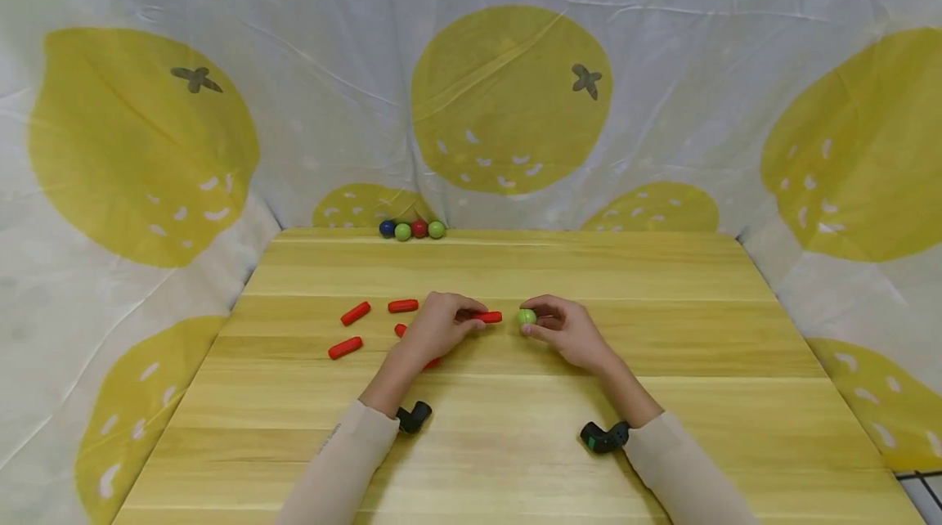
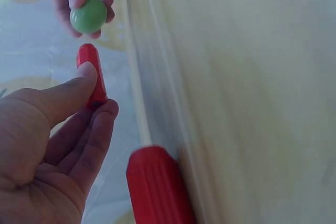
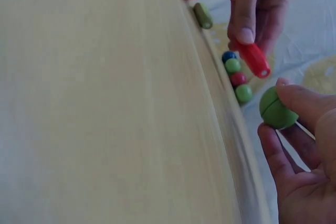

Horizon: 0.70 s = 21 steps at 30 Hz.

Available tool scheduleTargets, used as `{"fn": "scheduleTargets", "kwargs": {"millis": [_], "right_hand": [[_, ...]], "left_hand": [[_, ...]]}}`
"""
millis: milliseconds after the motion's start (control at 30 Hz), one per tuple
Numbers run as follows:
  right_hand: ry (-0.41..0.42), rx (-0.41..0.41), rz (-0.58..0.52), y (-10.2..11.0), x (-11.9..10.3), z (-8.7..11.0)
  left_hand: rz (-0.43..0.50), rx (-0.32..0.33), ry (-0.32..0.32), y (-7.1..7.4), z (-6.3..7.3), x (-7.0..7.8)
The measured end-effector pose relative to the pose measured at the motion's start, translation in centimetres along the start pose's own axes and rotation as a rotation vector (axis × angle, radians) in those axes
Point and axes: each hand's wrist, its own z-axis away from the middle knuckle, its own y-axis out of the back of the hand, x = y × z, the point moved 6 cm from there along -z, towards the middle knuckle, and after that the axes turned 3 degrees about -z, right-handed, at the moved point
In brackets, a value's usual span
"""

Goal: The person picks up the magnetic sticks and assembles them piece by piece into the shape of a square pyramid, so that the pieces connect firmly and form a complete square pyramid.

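My left hand (image 1: 441, 327) pinches a short red rod (image 1: 489, 317) between thumb and fingers, its free end pointing right. Facing it, my right hand (image 1: 570, 330) holds a shiny green ball (image 1: 527, 316) by the fingertips. A small gap separates rod and ball in the head view. The right wrist view shows a pale dot on the end of the held red rod (image 3: 254, 60) and a dark line round the green ball (image 3: 277, 109). In the left wrist view another red rod (image 2: 159, 186) looms close below the hand.
More red rods (image 1: 345, 347) lie on the wooden table (image 1: 515, 451) at the left, some partly behind my left arm. Blue, green and red balls (image 1: 419, 228) sit in a row along the far edge. An olive-green piece (image 3: 202, 15) shows in the right wrist view.
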Motion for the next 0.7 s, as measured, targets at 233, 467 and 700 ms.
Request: {"fn": "scheduleTargets", "kwargs": {"millis": [233, 467, 700], "right_hand": [[-0.004, -0.014, 0.011, -0.8, -0.3, 0.1], [-0.012, -0.026, 0.023, -1.1, -0.1, 0.1], [0.068, 0.001, 0.165, -1.2, 0.1, -0.3]], "left_hand": [[-0.002, -0.014, -0.051, -0.8, -0.3, 0.8], [0.012, -0.011, -0.061, -1.2, -0.3, 1.2], [0.010, 0.000, -0.086, -1.9, -0.5, 1.4]]}}
